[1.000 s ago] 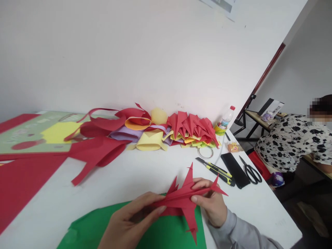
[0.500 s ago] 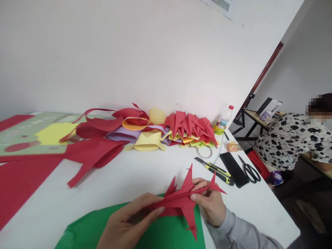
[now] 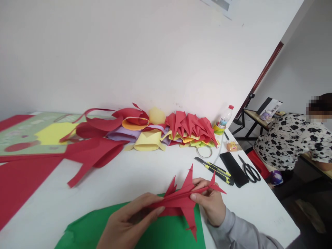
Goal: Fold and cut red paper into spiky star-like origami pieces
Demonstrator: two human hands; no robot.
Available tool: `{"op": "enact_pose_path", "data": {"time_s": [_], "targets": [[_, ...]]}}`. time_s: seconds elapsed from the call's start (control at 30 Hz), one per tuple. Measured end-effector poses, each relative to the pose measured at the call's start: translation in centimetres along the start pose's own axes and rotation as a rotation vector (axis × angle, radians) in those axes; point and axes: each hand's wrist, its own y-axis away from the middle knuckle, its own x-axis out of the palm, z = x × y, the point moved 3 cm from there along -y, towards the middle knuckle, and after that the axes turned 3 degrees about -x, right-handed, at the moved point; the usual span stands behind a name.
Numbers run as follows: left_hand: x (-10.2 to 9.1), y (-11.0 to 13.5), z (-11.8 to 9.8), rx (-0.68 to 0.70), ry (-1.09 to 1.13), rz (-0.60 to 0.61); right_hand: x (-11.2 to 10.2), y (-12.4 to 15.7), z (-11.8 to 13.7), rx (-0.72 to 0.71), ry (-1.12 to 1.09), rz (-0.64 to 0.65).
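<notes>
A folded red paper airplane (image 3: pixel 188 199) with pointed wings and small cut fins is held level between both my hands. My left hand (image 3: pixel 131 219) pinches its left end between thumb and fingers. Towards the tail, my right hand (image 3: pixel 210 202) grips the body, thumb on the near side and fingers behind. Below the plane lies a sheet of green paper (image 3: pixel 88 228) on the white table (image 3: pixel 135 173). The left end of the plane is partly hidden by my left fingers.
Along the wall lie red folded planes (image 3: pixel 190 126) and rolled yellow paper pieces (image 3: pixel 147 141). Right of them are a tape roll (image 3: pixel 204 151), a yellow-black utility knife (image 3: pixel 215 170), a black case (image 3: pixel 234 169), scissors (image 3: pixel 250 171) and a bottle (image 3: pixel 225 117). A person (image 3: pixel 290 140) sits beyond the table.
</notes>
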Motion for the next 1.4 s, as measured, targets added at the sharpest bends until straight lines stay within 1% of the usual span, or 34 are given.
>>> {"op": "enact_pose_path", "data": {"time_s": [0.1, 0.2, 0.3, 0.4, 0.47, 0.5, 0.53, 0.63, 0.7, 0.8, 0.93, 1.07, 1.23, 1.4], "targets": [[0.0, 0.0, -0.3, -0.004, -0.013, 0.022, 0.1, 0.0, 0.0, -0.009, 0.001, 0.002], [-0.6, -0.1, -0.2, -0.02, -0.008, -0.057, -0.1, -0.1, 0.1, -0.021, 0.036, -0.018], [-1.5, -0.4, -0.3, -0.017, -0.01, -0.134, -0.8, -0.7, 0.4, -0.063, 0.043, -0.1], [-2.1, -0.8, -0.7, 0.048, -0.072, -0.165, -1.8, -1.5, 0.8, -0.089, -0.009, -0.211], [-2.2, -1.3, -0.7, 0.117, -0.171, -0.133, -2.3, -2.0, 0.8, -0.075, -0.065, -0.263], [-2.1, -1.5, -0.5, 0.157, -0.234, -0.091, -2.5, -2.2, 0.8, -0.063, -0.086, -0.279], [-1.9, -1.7, -0.2, 0.193, -0.306, -0.019, -2.6, -2.3, 0.8, -0.05, -0.1, -0.287], [-1.5, -1.9, 1.4, 0.303, -0.463, 0.126, -2.4, -2.4, 0.8, -0.03, -0.112, -0.278], [-1.3, -1.9, 2.3, 0.348, -0.512, 0.148, -2.2, -2.3, 0.8, -0.042, -0.096, -0.256], [-0.9, -1.8, 2.9, 0.39, -0.54, 0.171, -2.2, -2.2, 0.8, -0.084, -0.019, -0.23], [-0.5, -1.5, 2.1, 0.454, -0.574, 0.193, -2.9, -2.2, 0.4, -0.119, 0.112, -0.215], [-0.3, -1.3, 1.7, 0.561, -0.606, 0.199, -3.4, -2.1, 0.2, -0.14, 0.208, -0.202], [-0.3, -1.3, 2.1, 0.696, -0.634, 0.181, -3.3, -2.0, 0.3, -0.15, 0.204, -0.203], [-0.3, -1.3, 1.6, 0.726, -0.64, 0.166, -3.0, -2.0, 0.3, -0.119, 0.177, -0.187]]}}
